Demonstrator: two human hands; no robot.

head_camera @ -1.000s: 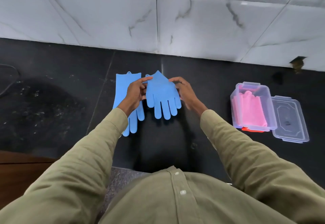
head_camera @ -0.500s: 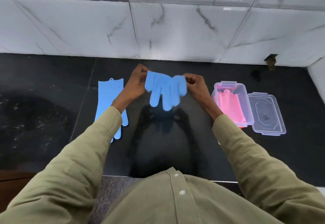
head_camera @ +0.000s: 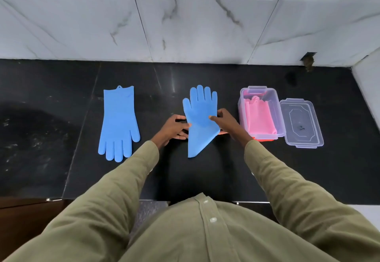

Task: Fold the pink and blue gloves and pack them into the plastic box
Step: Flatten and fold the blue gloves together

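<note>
A blue glove (head_camera: 199,117) lies in the middle of the black counter, fingers pointing to the wall, its cuff end drawn into a point toward me. My left hand (head_camera: 175,128) touches its left edge and my right hand (head_camera: 223,122) pinches its right edge, thumb on top. A second blue glove (head_camera: 118,124) lies flat at the left, fingers toward me. The clear plastic box (head_camera: 240,105) stands at the right with folded pink gloves (head_camera: 259,117) inside it.
The box's clear lid (head_camera: 301,124) lies flat just right of the box. A white marble wall (head_camera: 185,25) runs along the back, and a white side wall (head_camera: 368,82) closes the right end. The counter's front edge (head_camera: 51,199) is near my body.
The glove I held up in the air, fingers hanging down, now lies on the counter with fingers toward the wall. My view has shifted left to right, so the box sits nearer centre.
</note>
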